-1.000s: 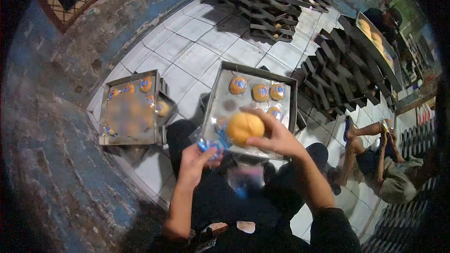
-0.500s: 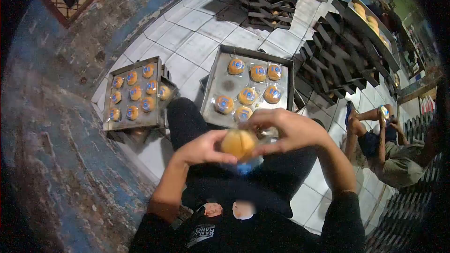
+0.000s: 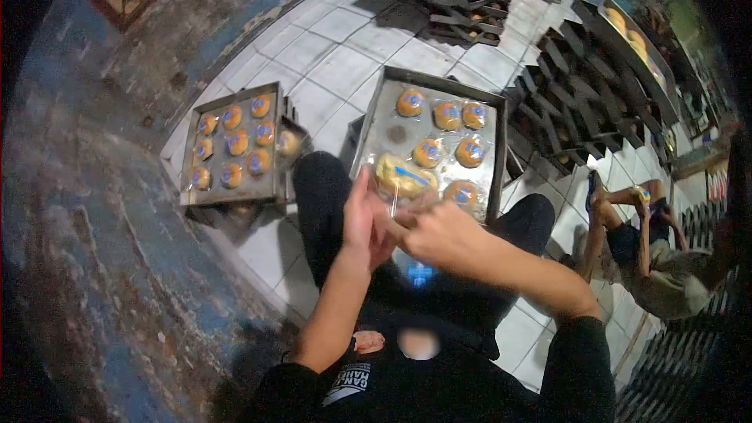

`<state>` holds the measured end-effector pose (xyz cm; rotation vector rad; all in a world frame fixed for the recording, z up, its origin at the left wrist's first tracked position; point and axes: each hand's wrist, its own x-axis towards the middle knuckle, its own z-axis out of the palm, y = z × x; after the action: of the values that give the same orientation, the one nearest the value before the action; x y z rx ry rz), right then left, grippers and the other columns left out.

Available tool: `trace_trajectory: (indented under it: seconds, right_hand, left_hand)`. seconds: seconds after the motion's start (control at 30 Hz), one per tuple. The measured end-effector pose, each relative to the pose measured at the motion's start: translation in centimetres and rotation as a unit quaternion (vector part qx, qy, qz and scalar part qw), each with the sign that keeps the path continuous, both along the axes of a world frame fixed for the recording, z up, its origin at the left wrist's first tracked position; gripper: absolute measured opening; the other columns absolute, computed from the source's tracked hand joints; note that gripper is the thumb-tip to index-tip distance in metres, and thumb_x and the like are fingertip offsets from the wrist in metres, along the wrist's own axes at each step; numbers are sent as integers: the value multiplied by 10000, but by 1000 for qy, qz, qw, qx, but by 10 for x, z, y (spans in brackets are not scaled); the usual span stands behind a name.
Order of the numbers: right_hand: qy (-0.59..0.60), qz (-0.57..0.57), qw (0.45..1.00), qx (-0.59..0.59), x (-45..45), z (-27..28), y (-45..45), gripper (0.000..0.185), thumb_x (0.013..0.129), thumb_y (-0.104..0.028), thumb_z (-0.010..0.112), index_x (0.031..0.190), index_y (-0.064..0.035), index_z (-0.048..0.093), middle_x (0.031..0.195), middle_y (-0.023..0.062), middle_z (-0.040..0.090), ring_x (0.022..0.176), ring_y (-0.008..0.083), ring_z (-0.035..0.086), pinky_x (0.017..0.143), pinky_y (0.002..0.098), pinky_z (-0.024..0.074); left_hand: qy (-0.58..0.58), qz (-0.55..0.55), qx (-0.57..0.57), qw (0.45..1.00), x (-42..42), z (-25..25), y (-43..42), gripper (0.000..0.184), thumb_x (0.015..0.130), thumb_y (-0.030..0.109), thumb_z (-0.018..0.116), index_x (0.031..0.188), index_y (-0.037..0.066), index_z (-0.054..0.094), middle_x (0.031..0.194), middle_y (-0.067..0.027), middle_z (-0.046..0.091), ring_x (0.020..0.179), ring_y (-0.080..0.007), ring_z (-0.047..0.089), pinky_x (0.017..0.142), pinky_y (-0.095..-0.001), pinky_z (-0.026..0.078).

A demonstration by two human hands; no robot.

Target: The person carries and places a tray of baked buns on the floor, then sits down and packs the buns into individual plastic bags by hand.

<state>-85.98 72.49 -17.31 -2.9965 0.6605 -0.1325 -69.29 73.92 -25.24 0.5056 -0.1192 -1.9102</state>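
Observation:
A bun in a clear plastic bag with blue print point(image 3: 403, 178) is held over the near edge of a metal tray point(image 3: 376, 121). My left hand point(image 3: 366, 219) is closed on the bag's near end, fingers extending along its side. My right hand point(image 3: 435, 233) is closed in a pinch at the gathered bag end, close against the left; motion blurs its fingertips. Several bagged buns point(image 3: 470, 152) with blue lettering lie in the tray before me. Below my hands, a blurred blue-printed patch point(image 3: 419, 274) shows over my lap; I cannot make out what it is.
On the left, another tray point(image 3: 252, 176) carries several bagged buns, stacked on other trays. Dark stacked trays point(image 3: 580, 82) rise at the right, with an upper tray of bread point(image 3: 627, 35). A seated person point(image 3: 658, 266) at the right holds a small item. A worn wall point(image 3: 102, 211) borders the left.
The bun has moved away from my body, from over my lap to the tray's near edge. My hands have shifted from around the bun to the bag's near end.

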Motion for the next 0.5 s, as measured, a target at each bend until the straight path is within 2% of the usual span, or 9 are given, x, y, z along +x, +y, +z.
trace_trajectory:
  seconds: [0.07,0.1,0.17,0.2,0.23,0.37,0.5]
  right_hand:
    - [-80,22,990,113,4,11,7,338,949,-242,678,1200,-17,651,833,183,736,782,369,755,686,495,597]
    - [-102,15,979,174,5,13,3,364,978,-276,675,1237,-24,628,877,195,736,789,409,742,710,528,591]
    - [-125,-4,973,193,8,11,0,346,987,-265,665,1237,-30,616,883,190,736,788,409,740,708,522,591]
    - [-148,-28,966,210,8,10,-1,329,996,-253,656,1238,-36,604,888,185,736,787,408,738,706,515,591]
    - [-125,-47,971,199,11,12,4,270,982,-177,638,1213,-57,568,894,176,729,809,396,738,692,494,587]
    - [-166,-29,973,159,22,12,9,270,911,-85,612,1162,-74,512,895,164,708,856,383,739,694,473,585]
    - [-166,-27,973,156,29,6,6,249,911,-78,600,1141,-64,506,888,171,701,862,379,735,695,487,578]
  left_hand:
    - [-25,48,-11,999,7,22,-3,738,1077,597,422,1510,0,432,1429,-249,586,1284,-410,637,996,-601,581]
    - [-26,54,-10,998,11,20,-5,738,1077,597,422,1510,0,432,1429,-249,586,1284,-410,637,996,-601,581]
    - [16,50,-22,998,19,17,-7,769,1058,630,443,1559,48,399,1527,-273,498,1410,-519,488,1067,-742,471]
    - [14,50,-23,998,19,18,-7,769,1058,630,443,1559,48,399,1527,-273,498,1410,-519,488,1067,-742,471]
    - [3,60,-46,997,19,20,-8,761,1059,631,441,1556,55,406,1522,-265,507,1420,-510,482,1066,-751,463]
    - [17,73,-68,995,20,21,-8,732,1071,617,432,1535,51,446,1521,-240,522,1455,-493,449,1084,-756,441]
    - [47,74,-70,994,22,17,-5,711,1083,592,433,1534,43,459,1521,-244,524,1475,-489,423,1089,-762,433]
